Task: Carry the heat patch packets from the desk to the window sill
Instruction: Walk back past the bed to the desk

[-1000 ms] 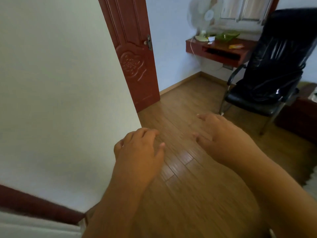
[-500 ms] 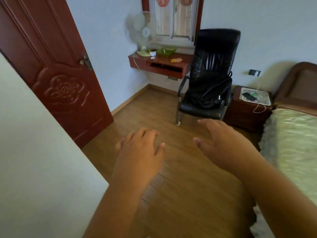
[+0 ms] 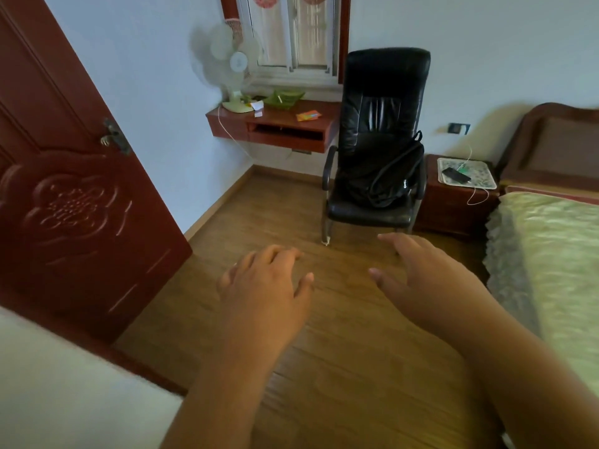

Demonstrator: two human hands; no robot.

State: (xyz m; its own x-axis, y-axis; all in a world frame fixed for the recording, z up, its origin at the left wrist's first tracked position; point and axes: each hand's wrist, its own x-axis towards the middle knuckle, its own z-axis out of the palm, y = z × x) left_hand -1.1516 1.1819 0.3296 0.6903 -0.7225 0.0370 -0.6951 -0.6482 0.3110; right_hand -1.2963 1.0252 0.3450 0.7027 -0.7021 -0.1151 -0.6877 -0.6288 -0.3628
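Note:
Orange-yellow heat patch packets lie on the red wall-mounted desk far across the room. Above the desk is the pale window sill under the window. My left hand and my right hand are held out in front of me over the wooden floor, palms down, fingers spread, both holding nothing. They are well short of the desk.
A black office chair with a backpack on it stands right of the desk. A fan and a green dish sit on the desk. A red door is open at left. A nightstand and bed lie right.
My view has turned right and moved into the room: the wall at left has slid away, and the chair, nightstand and bed have come into view. Both hands stay empty and spread.

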